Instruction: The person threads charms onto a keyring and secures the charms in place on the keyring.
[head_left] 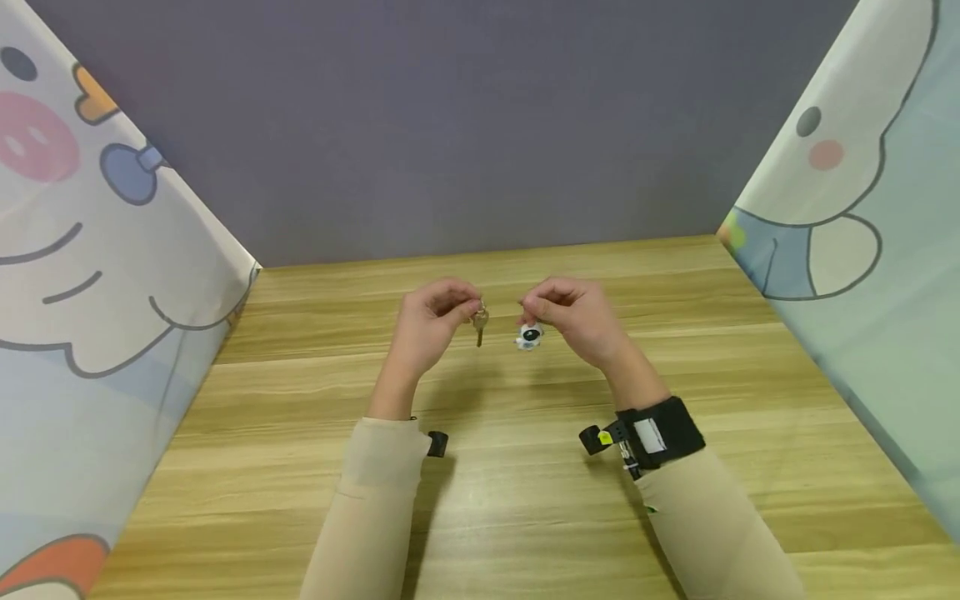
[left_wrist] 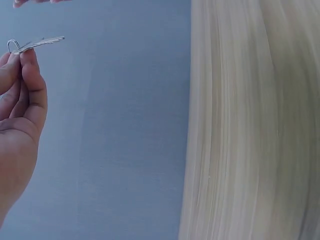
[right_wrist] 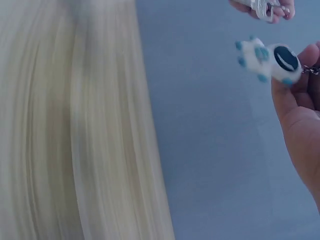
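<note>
In the head view, the left hand (head_left: 431, 323) pinches a small metal ring (left_wrist: 13, 44), with a key (head_left: 481, 318) hanging at six o'clock from the fingertips; whether there is more than one key is hard to tell. The right hand (head_left: 576, 315) pinches the short chain (right_wrist: 311, 70) of a white astronaut charm (head_left: 529, 337), which dangles near the key, toward its four o'clock. Both hands are raised over the tabletop (head_left: 510, 508), apart, with a grey wall (head_left: 480, 125) at twelve o'clock.
</note>
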